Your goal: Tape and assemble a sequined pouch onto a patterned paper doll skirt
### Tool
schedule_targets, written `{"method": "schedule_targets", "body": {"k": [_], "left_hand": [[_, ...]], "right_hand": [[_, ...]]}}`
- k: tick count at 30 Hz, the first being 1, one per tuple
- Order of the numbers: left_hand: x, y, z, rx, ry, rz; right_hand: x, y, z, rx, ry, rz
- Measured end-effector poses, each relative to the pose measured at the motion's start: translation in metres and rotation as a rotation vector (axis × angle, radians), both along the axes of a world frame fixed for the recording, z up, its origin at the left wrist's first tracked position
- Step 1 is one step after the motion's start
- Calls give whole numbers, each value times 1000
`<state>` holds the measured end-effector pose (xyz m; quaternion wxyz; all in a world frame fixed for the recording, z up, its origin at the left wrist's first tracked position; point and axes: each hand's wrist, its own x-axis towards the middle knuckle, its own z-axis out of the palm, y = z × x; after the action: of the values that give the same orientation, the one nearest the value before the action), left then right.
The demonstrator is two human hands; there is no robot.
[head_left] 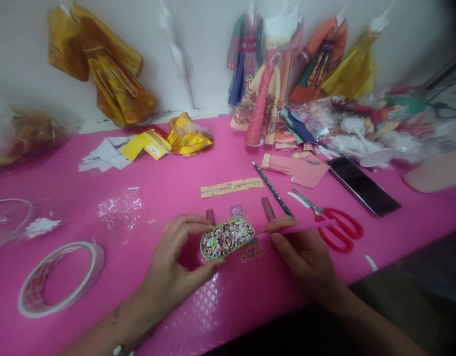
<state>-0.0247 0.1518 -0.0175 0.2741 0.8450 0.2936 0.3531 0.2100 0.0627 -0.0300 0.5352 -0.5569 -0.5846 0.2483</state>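
My left hand (176, 257) is closed round a small green oval tray (227, 238) filled with tiny mixed-colour beads, held just above the pink table (220, 163). My right hand (305, 252) grips a thin pink stick (298, 229) like a pen, its tip pointing left at the tray's right end. Under the tray lie small patterned paper pieces (251, 251), and three more small pieces (268, 208) sit just beyond it.
Red-handled scissors (335, 225), a dark pencil (273, 189), a phone (362, 185) and a pink paper garment (300, 169) lie to the right. A patterned strip (231, 187) lies beyond. A tape roll (59, 277) and clear dish (7, 220) sit left. Paper dresses (265, 94) line the wall.
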Motion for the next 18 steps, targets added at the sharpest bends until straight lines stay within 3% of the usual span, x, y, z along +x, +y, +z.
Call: {"method": "schedule_targets", "body": {"k": [4,10,18], "left_hand": [[0,-1,1,10,-11,-23],[1,-3,-2,-26,-27,-127],[1,-7,-2,-43,-10,-205]], "right_hand": [[1,-2,2,109,-69,-32],[-1,-12,1,26,48,-27],[5,-9,2,112,-182,275]]}}
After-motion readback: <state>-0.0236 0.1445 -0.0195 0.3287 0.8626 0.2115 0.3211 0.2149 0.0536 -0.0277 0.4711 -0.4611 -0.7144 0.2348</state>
